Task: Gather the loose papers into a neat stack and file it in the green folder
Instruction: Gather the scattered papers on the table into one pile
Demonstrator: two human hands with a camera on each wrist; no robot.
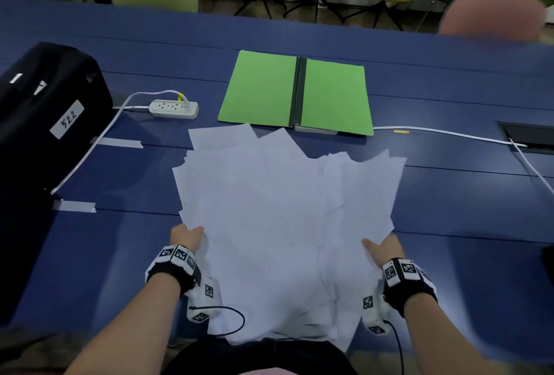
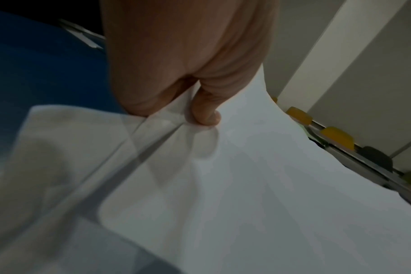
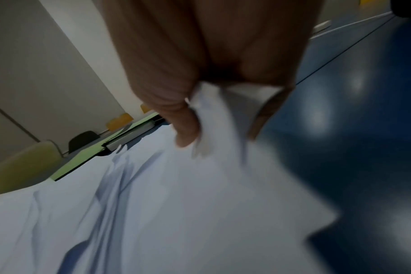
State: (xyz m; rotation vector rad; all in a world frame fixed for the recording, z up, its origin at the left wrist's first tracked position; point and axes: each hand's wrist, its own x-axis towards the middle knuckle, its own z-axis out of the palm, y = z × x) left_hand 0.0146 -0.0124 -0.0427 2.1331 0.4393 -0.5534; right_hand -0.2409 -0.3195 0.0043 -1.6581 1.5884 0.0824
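Papers (image 1: 269, 224) lie in a ragged pile on the table (image 1: 449, 209) — left hand (image 1: 187, 236) and right hand (image 1: 383, 247) each pinch an edge; folder (image 1: 260, 89) lies open beyond.

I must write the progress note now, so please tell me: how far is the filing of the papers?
Done: the green folder lies open on the table, ready. In hand: the left hand and right hand each pinch a side of the loose papers, which are gathered in one pile, but with corners fanned out unevenly. Left: squaring the pile, laying it in the folder, closing it.
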